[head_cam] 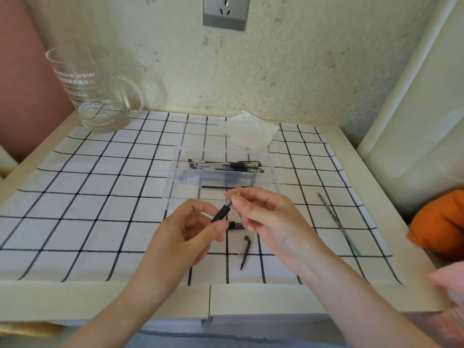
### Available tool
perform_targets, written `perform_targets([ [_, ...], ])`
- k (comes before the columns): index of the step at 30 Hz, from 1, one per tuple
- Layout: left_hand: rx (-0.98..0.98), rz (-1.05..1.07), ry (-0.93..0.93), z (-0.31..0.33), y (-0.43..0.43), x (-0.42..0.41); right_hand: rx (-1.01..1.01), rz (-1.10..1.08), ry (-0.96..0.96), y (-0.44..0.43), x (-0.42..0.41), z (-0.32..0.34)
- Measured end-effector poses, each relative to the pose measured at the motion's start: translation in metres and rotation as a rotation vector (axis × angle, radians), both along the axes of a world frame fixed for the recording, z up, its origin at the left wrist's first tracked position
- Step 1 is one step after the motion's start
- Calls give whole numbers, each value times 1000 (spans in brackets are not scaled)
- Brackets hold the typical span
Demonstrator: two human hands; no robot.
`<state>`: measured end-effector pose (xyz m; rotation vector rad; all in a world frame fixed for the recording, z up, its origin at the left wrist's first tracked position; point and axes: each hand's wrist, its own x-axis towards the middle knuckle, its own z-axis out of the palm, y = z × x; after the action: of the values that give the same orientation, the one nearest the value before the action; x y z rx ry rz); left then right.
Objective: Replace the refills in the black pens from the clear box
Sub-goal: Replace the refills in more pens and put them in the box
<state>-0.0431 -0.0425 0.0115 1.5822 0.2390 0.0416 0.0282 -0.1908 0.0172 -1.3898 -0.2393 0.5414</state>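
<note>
Left hand [185, 229] pinches black pen [222, 213] at barrel; right hand [261, 217] pinches its tip, near table's front edge.

Left hand [187, 226] grips the black pen [222, 213] by its barrel; right hand [261, 214] pinches its tip. Clear box [272, 172] behind holds further pens. Pen cap [244, 251] lies on checked cloth [100, 197].

Soft, even daylight lit the scene without glare. The left hand [185, 229] and right hand [266, 217], gripping a black pen [222, 212], were sharp, throwing faint shadows on the white black-checked cloth [100, 197]. Wide-angle distortion bowed the edges; a pink shape [449, 280] at right was blurred.
</note>
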Motion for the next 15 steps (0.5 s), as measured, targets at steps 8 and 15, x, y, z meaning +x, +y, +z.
perform_targets([
  [8, 65, 36, -18, -6, 2, 1, 72, -95, -2, -10, 11, 5],
  [15, 30, 119, -57, -4, 6, 3, -706, 159, -478, -3, -4, -7],
])
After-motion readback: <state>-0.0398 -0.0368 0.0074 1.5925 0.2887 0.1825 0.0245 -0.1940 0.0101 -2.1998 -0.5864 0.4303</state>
